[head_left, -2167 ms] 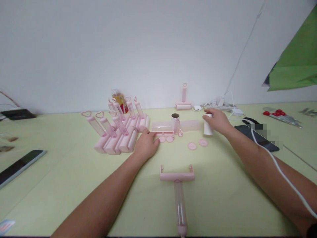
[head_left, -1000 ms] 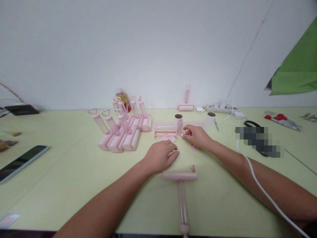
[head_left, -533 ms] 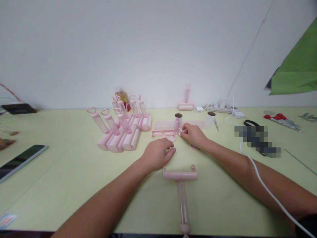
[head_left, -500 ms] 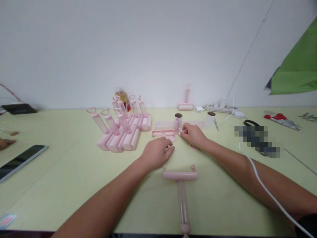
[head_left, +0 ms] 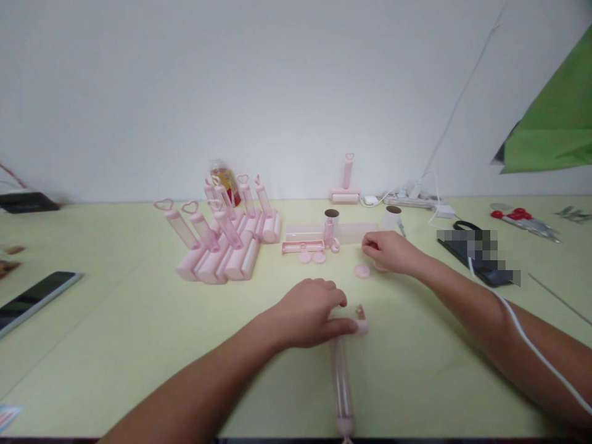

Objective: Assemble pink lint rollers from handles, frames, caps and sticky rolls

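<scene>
My left hand (head_left: pixel 308 313) is over the head of a pink roller handle (head_left: pixel 342 376) lying near the front edge, its thumb and fingers apart. My right hand (head_left: pixel 393 251) is curled above the table beside a pink round cap (head_left: pixel 362 271); its fingertips are too small to show whether they hold anything. Two more round caps (head_left: pixel 319 256) lie in front of a pink open-topped long part (head_left: pixel 303 246). A small clear pink tube (head_left: pixel 328 231) and a heart-shaped piece (head_left: pixel 335 245) are just right of that part.
Several assembled pink rollers (head_left: pixel 215 259) stand at the left, a bottle (head_left: pixel 225 183) behind them. One more roller (head_left: pixel 345 196) is by the wall. White rolls (head_left: pixel 392 218), a power strip (head_left: pixel 414 200), red-handled scissors (head_left: pixel 520 214), a dark device (head_left: pixel 481 259) and a phone (head_left: pixel 37 299) lie around; a white cable crosses my right arm.
My left hand has moved toward me and right, from beside the round caps to over the roller handle. My right hand has moved right, away from the heart-shaped piece.
</scene>
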The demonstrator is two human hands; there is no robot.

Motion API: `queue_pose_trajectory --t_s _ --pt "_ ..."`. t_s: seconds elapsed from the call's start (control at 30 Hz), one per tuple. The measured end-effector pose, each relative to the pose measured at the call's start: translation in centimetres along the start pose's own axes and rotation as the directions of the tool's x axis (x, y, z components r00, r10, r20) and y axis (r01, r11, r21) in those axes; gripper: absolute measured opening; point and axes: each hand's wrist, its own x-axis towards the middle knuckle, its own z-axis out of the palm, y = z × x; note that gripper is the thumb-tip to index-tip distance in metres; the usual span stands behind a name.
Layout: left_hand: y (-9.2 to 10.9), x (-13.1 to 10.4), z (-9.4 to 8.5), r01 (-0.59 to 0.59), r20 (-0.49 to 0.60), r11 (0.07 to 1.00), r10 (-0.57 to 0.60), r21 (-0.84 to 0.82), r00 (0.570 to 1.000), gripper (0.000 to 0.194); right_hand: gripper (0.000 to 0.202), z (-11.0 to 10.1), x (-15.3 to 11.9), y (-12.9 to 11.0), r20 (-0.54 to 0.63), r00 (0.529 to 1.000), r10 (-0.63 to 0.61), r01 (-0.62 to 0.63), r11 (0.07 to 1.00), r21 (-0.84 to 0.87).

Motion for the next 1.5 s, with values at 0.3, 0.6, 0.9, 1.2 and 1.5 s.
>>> queue_pose_trajectory --t_s 0.3,0.6,0.9,1.2,1.5 --pt "0.4 0.2 1.0 -0.017 0.105 0.998 0.011 0.055 0.994 0.033 0.022 1.5 -3.6 -2.2 0.066 0.976 -0.208 0.210 0.977 -0.036" --pt "-2.0 0.0 0.1 0.245 -0.090 0.896 -0.297 -0.369 0.950 0.033 0.029 1.0 -4.2 -3.4 -0.061 0.990 -0.125 0.138 0.936 0.325" --pt "-1.7 0.3 -0.4 0.101 0.063 0.076 -0.393 -0.992 0.917 0.038 0.021 -0.9 -8.9 -6.6 0.195 0.951 -0.239 0.084 0.810 0.580" --pt "-1.1 -0.4 -0.3 0.090 0.089 -0.257 0.016 -0.962 0.996 0.035 0.025 -0.6 -9.1 -5.7 0.103 0.928 -0.359 0.206 0.721 0.662" --pt "-2.4 -0.6 -0.3 0.046 0.043 -0.289 0.016 -0.956 0.999 0.034 0.024 -0.8 -8.6 -4.0 0.145 0.910 -0.388 0.255 0.802 0.540"
